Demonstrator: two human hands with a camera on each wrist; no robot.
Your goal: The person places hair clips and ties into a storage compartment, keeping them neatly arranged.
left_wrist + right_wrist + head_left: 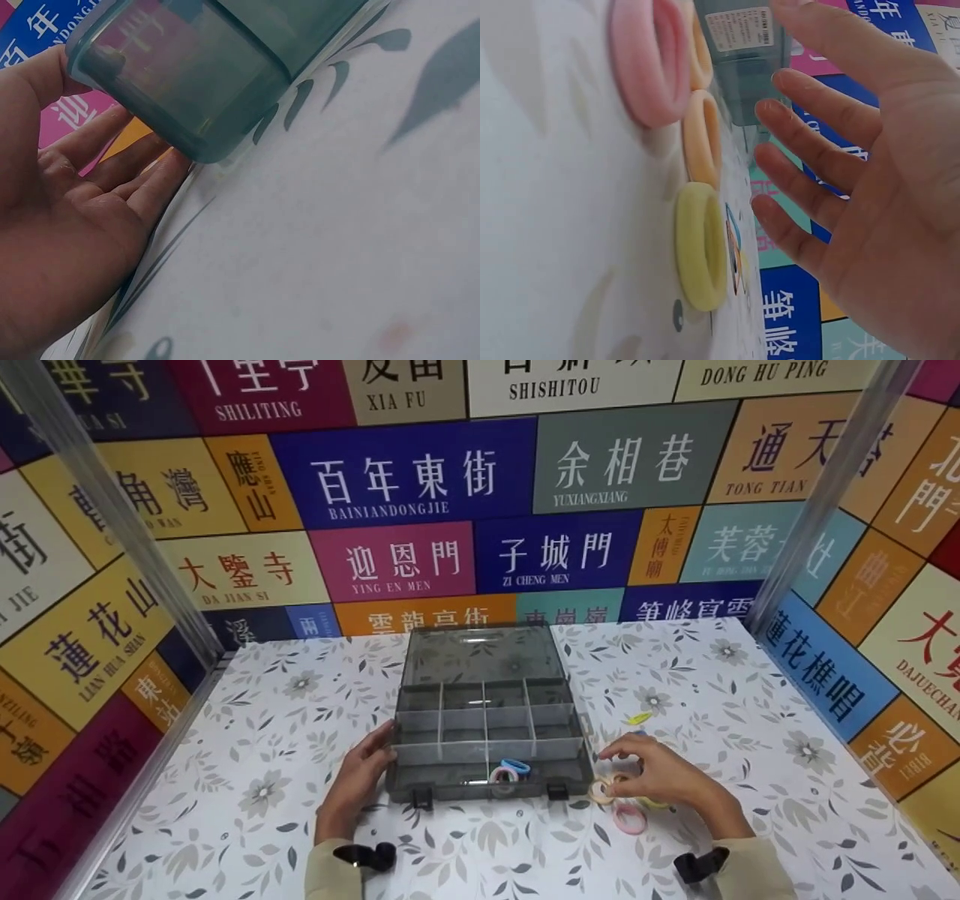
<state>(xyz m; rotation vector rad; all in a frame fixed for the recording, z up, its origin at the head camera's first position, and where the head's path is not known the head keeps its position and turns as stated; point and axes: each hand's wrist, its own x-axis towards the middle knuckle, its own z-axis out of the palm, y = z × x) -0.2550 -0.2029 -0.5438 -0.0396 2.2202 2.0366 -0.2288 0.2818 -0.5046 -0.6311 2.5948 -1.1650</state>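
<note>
Two beige sleeves [334, 877] reach over the near side of the white, leaf-patterned table [420, 855], each with a black device [700, 867] at the wrist. A little beyond, toward the table's right edge, a pink ring [632, 67] of soft look lies on the table. Just past it are two peach rings [693, 139], near the front right corner of the grey see-through box [457, 793], and a yellow ring [690, 247], partly covered by the hand in the head view. Above these is the right hand [664, 771], its fingers spread wide and holding nothing; whether a fingertip touches a peach ring, I cannot tell. The left hand [356, 780] is at the opposite side of the box, its fingers rather straight and touching the wall. The box stands near the middle of the table, and in its front right compartment are a blue ring [514, 767] and a pale pink ring [504, 772]. Farther, right of the box, lies a small yellow piece [640, 718]. The raised lid [484, 652] stands close to the table's far edge, and behind it is a wall [420, 472] of colourful name signs.
</note>
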